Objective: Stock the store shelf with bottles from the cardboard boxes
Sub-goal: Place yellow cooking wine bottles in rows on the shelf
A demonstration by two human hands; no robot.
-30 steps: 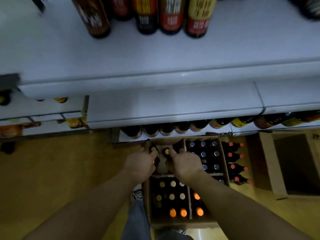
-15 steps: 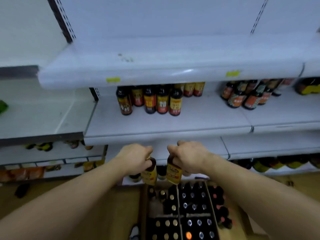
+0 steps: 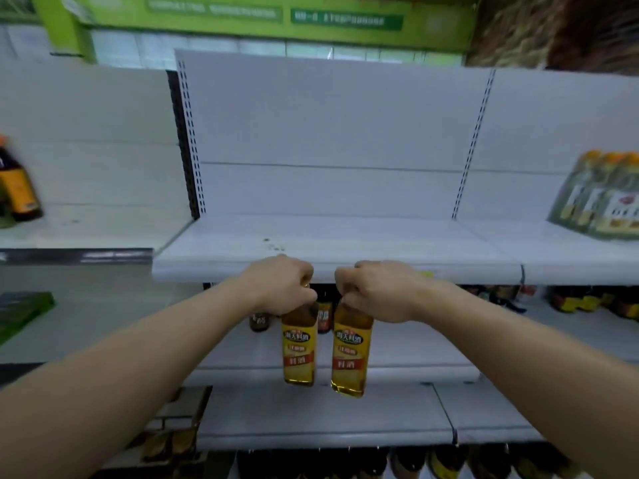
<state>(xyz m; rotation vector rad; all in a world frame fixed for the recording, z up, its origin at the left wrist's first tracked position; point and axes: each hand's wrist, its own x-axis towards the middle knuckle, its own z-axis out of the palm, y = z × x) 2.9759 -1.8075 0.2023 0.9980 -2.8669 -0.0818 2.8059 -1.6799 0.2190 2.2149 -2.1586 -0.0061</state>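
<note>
**Top shelf** [image 3: 332, 243]: white board showing across the whole middle bay. Its rounded front edge runs just behind both hands. Slotted uprights stand at either side of the back panel. Headroom is open up to the green sign [image 3: 276, 15], whose writing is too blurred to read.

**Left hand** [image 3: 280, 286]: fingers [image 3: 304, 274] curled tight round the neck of the left bottle [image 3: 299, 347], which hangs upright below the fist, in front of the shelf edge.

**Right hand** [image 3: 377, 292]: fingers [image 3: 345, 276] clamped likewise on the right bottle [image 3: 349, 356], slightly tilted, just beside the other.

**Both bottles**: amber liquid and a yellow label. A dark oval reads 海天料酒 and a red band reads 料酒.

**Shelf below** [image 3: 415, 340]: dark bottles [image 3: 325, 316] behind the hands.

**Top level, far right**: wrapped multipack [image 3: 601, 198].

**Top level, far left**: dark orange-labelled bottle [image 3: 17, 191].
</note>
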